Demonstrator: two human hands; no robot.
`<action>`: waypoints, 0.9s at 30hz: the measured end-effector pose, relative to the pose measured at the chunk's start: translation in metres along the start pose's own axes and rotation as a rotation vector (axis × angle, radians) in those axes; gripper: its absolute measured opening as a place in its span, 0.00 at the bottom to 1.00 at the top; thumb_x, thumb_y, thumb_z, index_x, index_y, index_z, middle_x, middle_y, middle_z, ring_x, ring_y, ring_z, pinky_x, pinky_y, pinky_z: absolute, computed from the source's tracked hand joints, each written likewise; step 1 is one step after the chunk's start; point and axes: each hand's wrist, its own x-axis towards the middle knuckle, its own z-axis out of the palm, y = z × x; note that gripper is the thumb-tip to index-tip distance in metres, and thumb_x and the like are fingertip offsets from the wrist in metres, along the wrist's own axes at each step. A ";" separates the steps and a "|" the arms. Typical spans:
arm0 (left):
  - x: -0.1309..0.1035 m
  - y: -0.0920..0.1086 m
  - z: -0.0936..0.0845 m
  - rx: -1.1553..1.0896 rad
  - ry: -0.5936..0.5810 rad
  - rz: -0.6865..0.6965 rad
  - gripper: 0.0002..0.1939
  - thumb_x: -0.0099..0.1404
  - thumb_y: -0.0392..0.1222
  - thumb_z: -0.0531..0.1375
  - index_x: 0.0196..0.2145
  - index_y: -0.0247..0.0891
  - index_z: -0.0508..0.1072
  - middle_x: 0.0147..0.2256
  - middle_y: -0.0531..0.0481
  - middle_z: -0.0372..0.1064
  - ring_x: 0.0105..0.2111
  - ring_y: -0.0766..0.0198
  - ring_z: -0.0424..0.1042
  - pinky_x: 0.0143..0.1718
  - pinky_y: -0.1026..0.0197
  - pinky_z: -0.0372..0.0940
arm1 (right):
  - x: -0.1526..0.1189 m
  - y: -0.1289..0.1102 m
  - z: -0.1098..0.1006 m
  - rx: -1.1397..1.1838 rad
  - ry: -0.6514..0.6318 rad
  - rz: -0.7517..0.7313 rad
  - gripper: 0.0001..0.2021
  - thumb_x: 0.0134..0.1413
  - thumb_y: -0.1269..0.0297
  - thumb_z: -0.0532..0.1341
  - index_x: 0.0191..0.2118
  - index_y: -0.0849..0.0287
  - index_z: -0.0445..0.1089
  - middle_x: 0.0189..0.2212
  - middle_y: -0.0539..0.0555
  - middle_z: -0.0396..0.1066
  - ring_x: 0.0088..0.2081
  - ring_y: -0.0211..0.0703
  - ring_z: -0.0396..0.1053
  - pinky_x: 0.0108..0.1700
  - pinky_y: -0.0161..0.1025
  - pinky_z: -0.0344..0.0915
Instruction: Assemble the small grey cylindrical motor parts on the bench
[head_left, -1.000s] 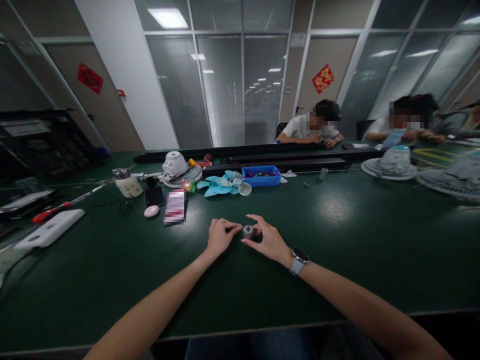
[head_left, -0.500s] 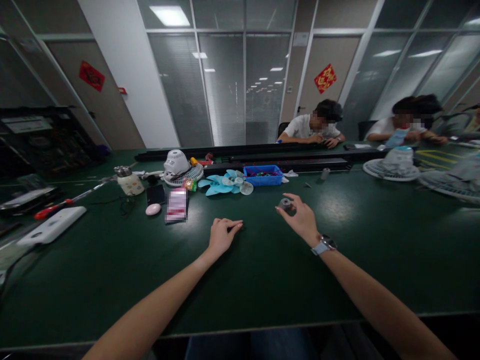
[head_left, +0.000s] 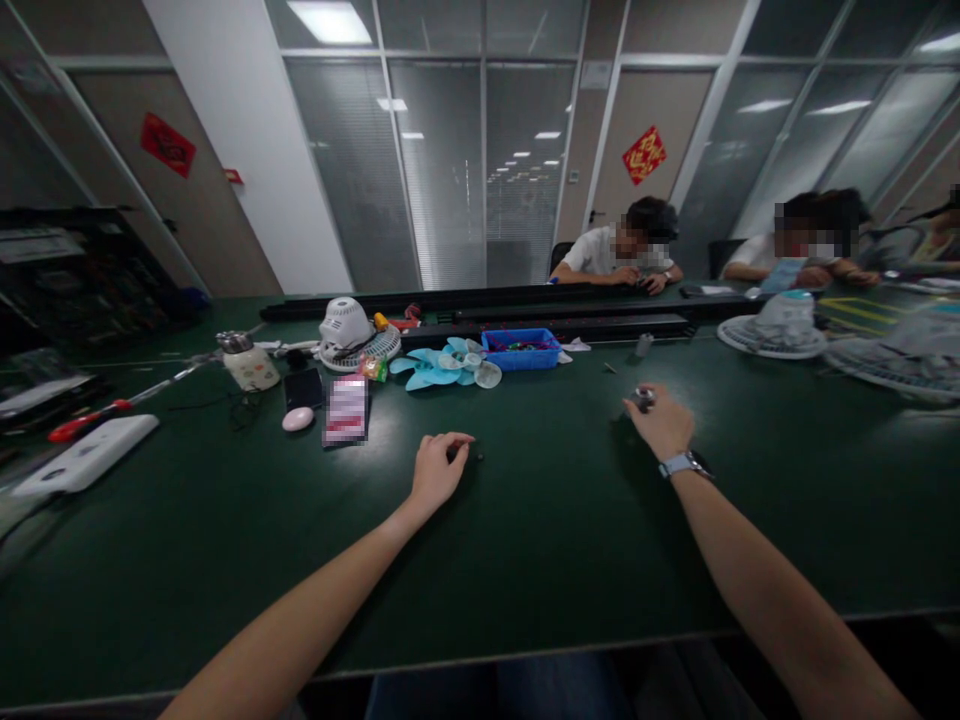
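Note:
My right hand [head_left: 666,425] is closed round a small silver-grey metal cylinder [head_left: 643,399], which looks like a small motor. It is over the table to the right of the middle. My left hand [head_left: 439,467] rests on the table with fingers bent and a small gap between thumb and forefinger. Just right of those fingertips lies a tiny dark piece [head_left: 481,457], apart from them. Farther back stands another small metal cylinder [head_left: 644,345], with a thin short piece [head_left: 610,368] lying to its left.
Behind my hands are a blue tray [head_left: 559,352] of small parts and light-blue fan blades [head_left: 427,369]. To the left lie a phone [head_left: 346,410], a pink mouse-like object [head_left: 298,419] and a white power strip [head_left: 94,455]. White fan parts [head_left: 776,335] stand right. People sit across the table.
My right hand has moved right and slightly back with the metal cylinder. The left fingertips have parted, and the tiny dark piece now shows beside them. The view has shifted slightly.

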 end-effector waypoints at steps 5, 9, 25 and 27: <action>0.000 0.002 0.000 -0.022 0.019 -0.003 0.12 0.66 0.37 0.56 0.43 0.42 0.78 0.39 0.48 0.76 0.42 0.56 0.69 0.45 0.53 0.64 | -0.005 -0.009 0.002 -0.034 0.040 -0.057 0.26 0.56 0.51 0.59 0.57 0.59 0.63 0.41 0.63 0.75 0.42 0.58 0.72 0.46 0.51 0.61; 0.000 0.000 0.001 -0.045 0.064 -0.022 0.12 0.67 0.37 0.55 0.43 0.41 0.77 0.40 0.48 0.76 0.43 0.56 0.69 0.45 0.54 0.64 | -0.036 -0.052 -0.006 0.035 0.118 -0.347 0.28 0.60 0.53 0.55 0.62 0.62 0.57 0.62 0.69 0.57 0.60 0.61 0.58 0.59 0.59 0.51; 0.002 -0.005 0.007 -0.076 0.154 -0.037 0.11 0.64 0.33 0.56 0.41 0.39 0.76 0.37 0.48 0.75 0.42 0.57 0.68 0.46 0.55 0.64 | -0.139 -0.146 -0.021 0.318 -0.707 -1.063 0.23 0.68 0.54 0.47 0.66 0.48 0.56 0.68 0.54 0.49 0.69 0.49 0.44 0.65 0.55 0.48; 0.002 -0.005 0.008 -0.073 0.153 -0.036 0.11 0.64 0.32 0.56 0.41 0.39 0.76 0.37 0.48 0.75 0.42 0.57 0.68 0.46 0.55 0.64 | -0.138 -0.146 -0.022 0.331 -0.718 -1.085 0.23 0.68 0.55 0.47 0.65 0.49 0.56 0.67 0.53 0.51 0.68 0.48 0.45 0.65 0.55 0.48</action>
